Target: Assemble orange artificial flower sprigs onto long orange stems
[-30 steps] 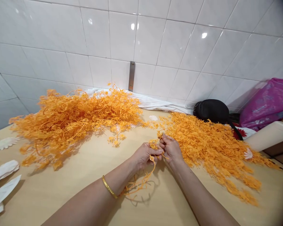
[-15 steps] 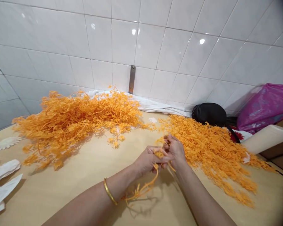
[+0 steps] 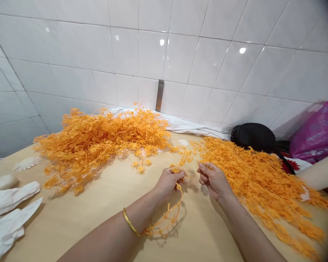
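Observation:
My left hand [image 3: 169, 181], a gold bangle on its wrist, is closed on an orange artificial plant stem [image 3: 177, 209]. Small orange sprigs stick out at its fingertips, and the thin stem curves down to the tabletop beside the forearm. A short gap to the right, my right hand [image 3: 214, 180] has its thumb and fingers pinched together; whatever may be between them is too small to make out. Below its fingers a white petal-shaped piece [image 3: 203, 189] lies on the table. Loose orange bits [image 3: 186, 156] lie just beyond both hands.
A tall heap of orange artificial stems [image 3: 104, 138] stands at the back left. Orange sprigs [image 3: 262, 185] spread over the right side. White gloves [image 3: 11, 211] lie at the left edge. At the back right are a black pouch [image 3: 253, 136] and a purple bag [image 3: 317, 131].
My hands were together on the orange stem. Now they are apart: the right hand has moved right, while the left keeps the stem. The view has shifted slightly.

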Action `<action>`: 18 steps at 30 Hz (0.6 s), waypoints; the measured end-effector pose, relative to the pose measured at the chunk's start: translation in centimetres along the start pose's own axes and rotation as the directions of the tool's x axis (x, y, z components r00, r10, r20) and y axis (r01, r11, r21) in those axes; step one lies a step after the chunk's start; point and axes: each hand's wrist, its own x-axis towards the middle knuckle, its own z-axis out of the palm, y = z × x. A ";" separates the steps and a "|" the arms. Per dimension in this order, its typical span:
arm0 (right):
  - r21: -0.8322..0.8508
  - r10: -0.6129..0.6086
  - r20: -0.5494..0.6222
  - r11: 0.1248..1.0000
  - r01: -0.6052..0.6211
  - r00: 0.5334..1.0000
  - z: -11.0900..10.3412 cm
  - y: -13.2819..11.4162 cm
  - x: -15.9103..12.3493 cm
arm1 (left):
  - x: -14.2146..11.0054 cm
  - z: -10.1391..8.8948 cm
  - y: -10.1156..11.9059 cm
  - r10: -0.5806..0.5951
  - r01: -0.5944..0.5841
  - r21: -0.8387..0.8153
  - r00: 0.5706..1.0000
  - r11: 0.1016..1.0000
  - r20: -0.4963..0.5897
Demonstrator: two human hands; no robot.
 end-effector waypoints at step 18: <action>-0.163 -0.102 0.142 0.979 0.125 0.985 2.5 1.8 -0.9 | 0.8 -0.9 1.0 -0.005 0.012 -0.175 0.999 0.985 0.040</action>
